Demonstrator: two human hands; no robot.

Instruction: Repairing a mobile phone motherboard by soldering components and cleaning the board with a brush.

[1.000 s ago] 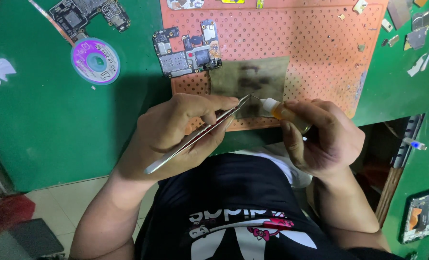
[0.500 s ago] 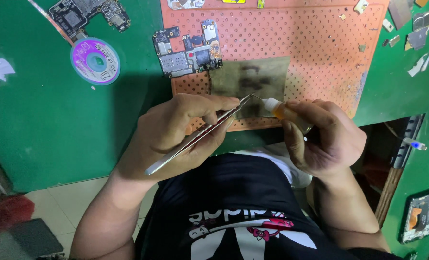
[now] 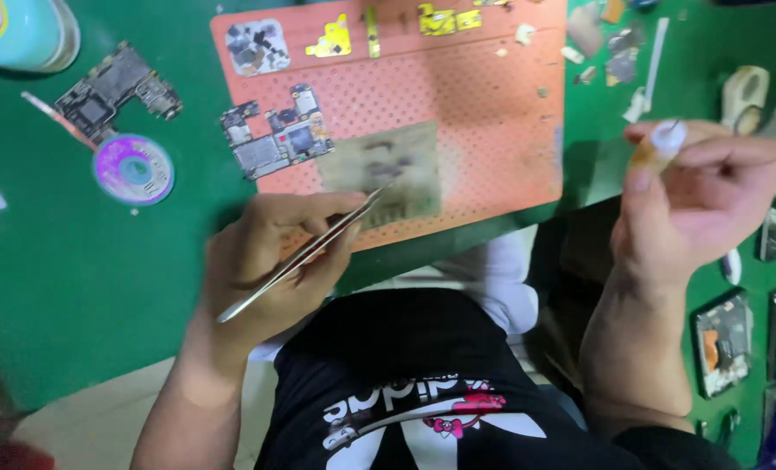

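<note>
My left hand grips metal tweezers, whose tips rest at the edge of a small translucent sheet on the orange perforated mat. My right hand is lifted off to the right, over the green table edge, and pinches a small white-tipped orange piece between thumb and fingers. A phone circuit board lies on the mat just above my left hand.
A second circuit board and a purple spool lie on the green mat at left. Small yellow parts line the orange mat's far edge. Opened phone bodies sit at the right. A light blue can stands top left.
My right hand has pulled away from the tweezers' tips and swung out to the right with the small piece. The view has shifted closer; my left hand still holds the tweezers.
</note>
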